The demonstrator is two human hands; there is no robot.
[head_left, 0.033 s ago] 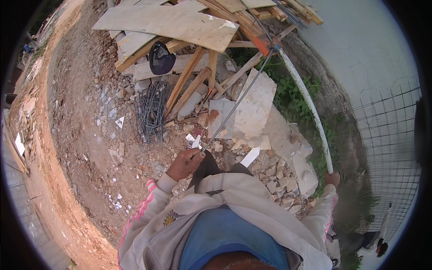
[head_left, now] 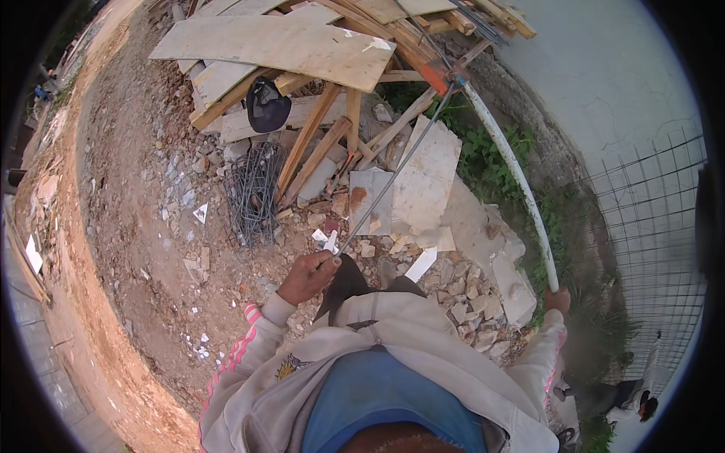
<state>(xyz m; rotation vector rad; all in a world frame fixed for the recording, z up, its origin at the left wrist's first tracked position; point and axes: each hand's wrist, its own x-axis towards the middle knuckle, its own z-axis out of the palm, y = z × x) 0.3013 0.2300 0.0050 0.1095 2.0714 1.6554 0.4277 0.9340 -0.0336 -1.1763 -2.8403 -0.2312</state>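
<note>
Rod [head_left: 397, 169] runs forward and right from the left hand [head_left: 308, 276], closed around its near end; the right hand [head_left: 557, 300], farther off, grips the pipe [head_left: 515, 164], converging ahead.

Offering no readable text, label, number or sign anywhere in view. Showing only a small yellow-and-dark print [head_left: 287, 368] on the wearer's left front of the pale jacket [head_left: 411, 325], appearing too small and blurred to tell as lettering or as a picture.
</note>
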